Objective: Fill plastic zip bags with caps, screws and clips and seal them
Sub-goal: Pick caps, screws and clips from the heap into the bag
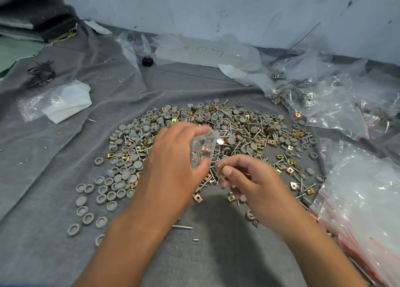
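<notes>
Clips are what the right hand [244,178] is pinching just now: a brass-coloured clip [221,167] is sitting between thumb and fingertips, just beside the mouth of the small zip bag [202,148]. Just beyond it, the left hand [173,154] is gripping that bag, fingers curled round its upper edge, holding it above the pile.

How wide the mouth is standing open is hard to tell through the clear plastic, and that is the risk: if the opening is sagging shut, the clip is likely to strike the lip and drop back among the loose caps [121,174] and screws [236,126] under both hands. A tilt of the left hand could also be spilling what the bag already holds.

Farther out, past the right hand, filled bags [320,96] are lying on the grey cloth [54,156], with empty red-striped bags [365,200] close to the right wrist.
</notes>
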Tool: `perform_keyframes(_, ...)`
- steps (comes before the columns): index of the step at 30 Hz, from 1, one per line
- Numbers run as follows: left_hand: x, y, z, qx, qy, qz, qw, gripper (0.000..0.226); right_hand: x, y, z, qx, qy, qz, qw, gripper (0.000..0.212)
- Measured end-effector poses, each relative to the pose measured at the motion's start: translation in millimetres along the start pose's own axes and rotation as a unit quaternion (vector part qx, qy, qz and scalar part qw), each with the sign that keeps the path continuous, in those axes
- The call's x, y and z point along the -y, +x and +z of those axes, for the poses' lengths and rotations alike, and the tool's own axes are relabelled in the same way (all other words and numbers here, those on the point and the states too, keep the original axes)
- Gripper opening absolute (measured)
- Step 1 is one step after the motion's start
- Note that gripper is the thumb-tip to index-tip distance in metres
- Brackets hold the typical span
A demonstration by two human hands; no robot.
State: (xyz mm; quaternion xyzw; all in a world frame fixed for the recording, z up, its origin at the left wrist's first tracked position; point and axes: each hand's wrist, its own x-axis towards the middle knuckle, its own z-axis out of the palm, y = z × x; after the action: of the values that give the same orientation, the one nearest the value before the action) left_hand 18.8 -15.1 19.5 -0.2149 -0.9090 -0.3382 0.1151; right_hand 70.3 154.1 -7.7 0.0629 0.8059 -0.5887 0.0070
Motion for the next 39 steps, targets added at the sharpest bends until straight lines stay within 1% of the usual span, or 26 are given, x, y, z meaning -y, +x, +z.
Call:
perform_keyframes(2, 0, 0, 1, 0.003, 0.004, 0.003, 1.0, 0.053, 8, 0, -1, -0.015, 0.109, -0.017, 0.994, 0.019)
perform_keyframes(3, 0, 0, 2, 0.004, 0.008, 0.004, 1.0, 0.054, 12, 0, -2, -0.027, 0.135, -0.035, 0.99, 0.017)
perform_keyframes(5, -1, 0, 4, 0.009, 0.014, 0.006, 1.0, 0.056, 19, -1, -3, -0.058, 0.135, -0.09, 0.985, 0.013)
perform_keyframes(7, -2, 0, 5, 0.016, 0.016, 0.011, 1.0, 0.056, 24, -1, -1, -0.096, 0.099, -0.148, 0.979, 0.013)
perform_keyframes(10, -5, 0, 7, 0.02, 0.009, 0.018, 1.0, 0.053, 27, 2, 8, -0.159, -0.012, -0.211, 0.964, 0.019)
perform_keyframes(13, -4, -1, 7, 0.016, -0.002, 0.017, 1.0, 0.054, 24, 4, 14, -0.208, -0.113, -0.254, 0.938, 0.02)
perform_keyframes(15, -4, 0, 6, 0.015, -0.004, 0.016, 1.0, 0.053, 22, 6, 14, -0.214, -0.132, -0.267, 0.93, 0.022)
perform_keyframes(18, -4, 0, 6, 0.014, -0.003, 0.013, 1.0, 0.051, 20, 5, 14, -0.197, -0.114, -0.271, 0.935, 0.026)
perform_keyframes(21, -2, 0, 4, 0.013, 0.005, 0.01, 1.0, 0.053, 19, 4, 11, -0.205, -0.11, -0.279, 0.932, 0.02)
perform_keyframes(23, -1, 1, 2, 0.007, 0.002, 0.003, 1.0, 0.053, 15, 6, 9, -0.201, -0.125, -0.253, 0.938, 0.018)
perform_keyframes(25, 0, 3, 0, -0.002, -0.01, -0.003, 1.0, 0.054, 7, 8, 12, -0.153, -0.179, -0.181, 0.955, 0.024)
perform_keyframes(27, 0, 3, -1, -0.006, -0.017, -0.009, 1.0, 0.055, -3, 6, 20, -0.056, -0.244, -0.096, 0.963, 0.024)
perform_keyframes(28, -1, 3, -2, -0.008, -0.019, -0.009, 1.0, 0.055, -7, 3, 25, -0.014, -0.278, -0.074, 0.958, 0.025)
perform_keyframes(30, -1, 2, -2, -0.011, -0.019, -0.01, 1.0, 0.054, -12, -2, 36, 0.029, -0.352, -0.073, 0.933, 0.033)
perform_keyframes(32, 0, 1, -2, -0.015, -0.024, -0.01, 1.0, 0.053, -9, -5, 43, 0.022, -0.393, -0.081, 0.916, 0.035)
perform_keyframes(35, 1, 2, -2, -0.017, -0.029, -0.01, 0.999, 0.052, -6, -7, 44, 0.006, -0.389, -0.088, 0.917, 0.03)
perform_keyframes(39, 3, 4, -3, -0.021, -0.025, -0.01, 0.999, 0.052, -3, -8, 41, 0.044, -0.364, -0.094, 0.926, 0.018)
